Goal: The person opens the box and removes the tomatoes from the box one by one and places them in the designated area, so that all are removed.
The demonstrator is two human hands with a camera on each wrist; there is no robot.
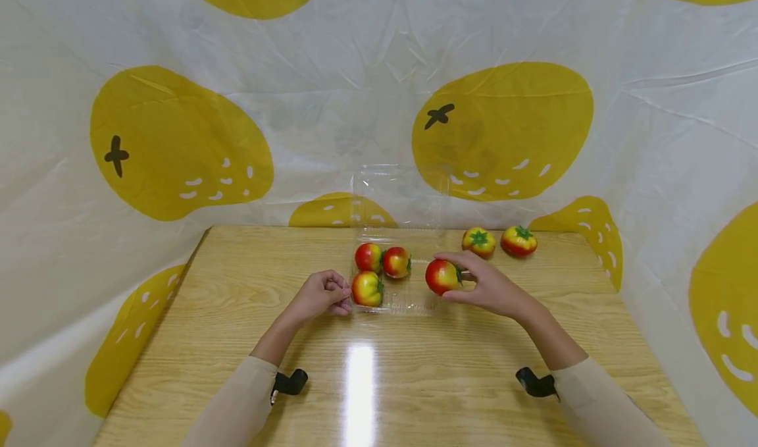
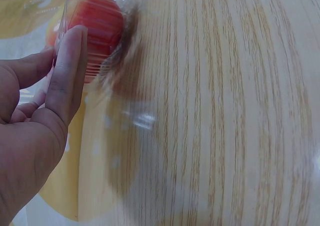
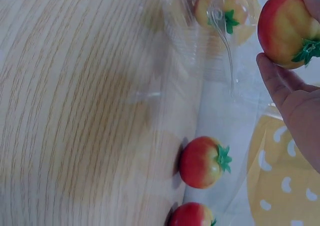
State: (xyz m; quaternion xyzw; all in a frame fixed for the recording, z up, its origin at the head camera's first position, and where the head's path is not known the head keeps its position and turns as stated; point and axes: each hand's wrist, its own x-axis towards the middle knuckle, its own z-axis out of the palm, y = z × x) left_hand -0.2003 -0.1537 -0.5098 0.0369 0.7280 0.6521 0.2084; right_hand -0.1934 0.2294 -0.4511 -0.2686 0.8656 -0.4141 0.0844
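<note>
My right hand [image 1: 487, 286] holds a red-and-yellow tomato [image 1: 441, 276] between thumb and fingers, above the right side of a clear plastic clamshell box [image 1: 408, 295]. In the right wrist view this tomato [image 3: 286, 28] shows its green star-shaped top. The box's lid [image 1: 399, 200] stands raised at the back. Three tomatoes lie in the box's left part: one at back left [image 1: 368, 258], one beside it [image 1: 396, 262] and one in front [image 1: 367, 289]. At the left wall my left hand [image 1: 322, 294] pinches the box's edge; the left wrist view shows thumb and fingers [image 2: 65, 80] on the plastic.
Two more tomatoes, one nearer [image 1: 478, 242] and one farther right [image 1: 519, 241], sit on the wooden table [image 1: 266, 256] near its back edge. A white cloth with yellow fruit prints [image 1: 331, 105] hangs behind and around the table.
</note>
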